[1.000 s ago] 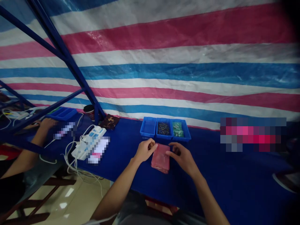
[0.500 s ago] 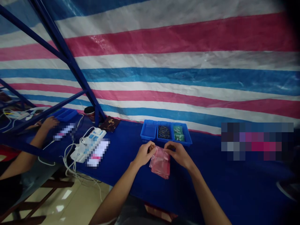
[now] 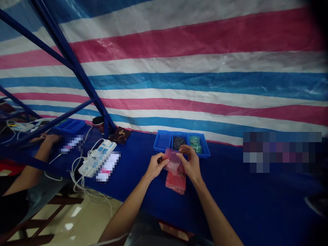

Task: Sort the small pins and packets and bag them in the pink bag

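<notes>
A thin translucent pink bag [image 3: 172, 162] is held up between both hands. My left hand [image 3: 155, 166] pinches its left edge, while my right hand [image 3: 190, 164] grips it on the right side. Beneath it, a stack of pink bags [image 3: 175, 182] lies on the blue table. Just behind the hands stands a blue tray [image 3: 206, 145] with three compartments. Its left one shows a bare bottom, the middle one holds dark screw-like pieces [image 3: 178, 142], and small green packets [image 3: 195, 144] lie in the right one.
To the left are a white power strip [image 3: 106, 147] with cables, a blurred-out phone [image 3: 108, 166], a brown packet [image 3: 120, 135] and a dark cup [image 3: 98, 123]. Another person's arm [image 3: 38, 164] rests near a second blue tray [image 3: 70, 125]. A blue metal frame [image 3: 84, 80] rises there.
One bag has come up off the stack, held between both hands. My right hand has shifted slightly left and turned. The other person's hand has moved left and down.
</notes>
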Demonstrator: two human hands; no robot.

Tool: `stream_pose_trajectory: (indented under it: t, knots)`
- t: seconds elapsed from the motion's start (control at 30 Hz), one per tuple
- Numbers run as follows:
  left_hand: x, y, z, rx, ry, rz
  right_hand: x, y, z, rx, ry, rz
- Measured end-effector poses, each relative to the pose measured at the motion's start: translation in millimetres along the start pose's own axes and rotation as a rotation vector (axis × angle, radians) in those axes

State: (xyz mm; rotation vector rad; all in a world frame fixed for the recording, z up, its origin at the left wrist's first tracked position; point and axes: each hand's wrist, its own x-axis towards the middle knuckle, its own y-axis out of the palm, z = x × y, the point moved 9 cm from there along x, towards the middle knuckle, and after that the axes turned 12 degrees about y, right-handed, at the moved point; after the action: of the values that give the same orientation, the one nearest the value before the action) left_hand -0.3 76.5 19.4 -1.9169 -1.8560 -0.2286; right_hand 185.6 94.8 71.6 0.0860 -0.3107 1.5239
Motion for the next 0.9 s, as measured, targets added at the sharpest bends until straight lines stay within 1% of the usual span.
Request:
stream_pose_trajectory:
  t: [0.07, 0.13, 0.2, 0.27, 0.33, 0.4, 0.47, 0.53, 0.67, 0.73, 0.9]
  knots:
    - [0.6, -4.4, -1.0, 0.008, 0.012, -0.042, -5.8, 5.1, -3.5, -0.165, -0.038, 0.024]
    - [0.8, -7.9, -3.0, 0.022, 0.028, -0.076, -11.7, 13.2, -2.7, -0.34, -0.09, 0.087]
    - [0.5, -8.8, -4.4, 0.038, 0.036, -0.085, -17.1, 19.9, 0.0, -0.428, -0.132, 0.149]
    - [-0.4, -7.9, -4.5, 0.034, 0.034, -0.086, -20.1, 21.0, 3.3, -0.414, -0.144, 0.164]
    - [-1.2, -4.7, -3.7, 0.006, 0.029, -0.07, -20.3, 15.5, 5.4, -0.327, -0.13, 0.124]
    - [-1.9, 1.0, -1.1, -0.012, 0.01, -0.025, -18.8, 7.8, 3.9, -0.225, -0.095, 0.07]
    - [-2.5, 5.6, 2.2, 0.005, -0.012, 0.019, -17.0, 3.7, 0.1, -0.173, -0.059, 0.049]
    - [-2.4, 5.7, 3.4, 0.037, -0.012, 0.023, -15.8, 5.6, -3.7, -0.188, -0.034, 0.078]
    - [-1.1, 1.1, -0.9, 0.086, 0.027, -0.012, -16.1, 14.4, -7.1, -0.289, -0.027, 0.158]
    - [-0.8, 1.5, -4.4, 0.096, 0.04, -0.001, -16.3, 15.1, -7.0, -0.313, -0.032, 0.159]
    - [-0.9, 8.2, -10.9, 0.092, 0.063, 0.07, -16.9, 13.6, -3.1, -0.318, -0.042, 0.126]
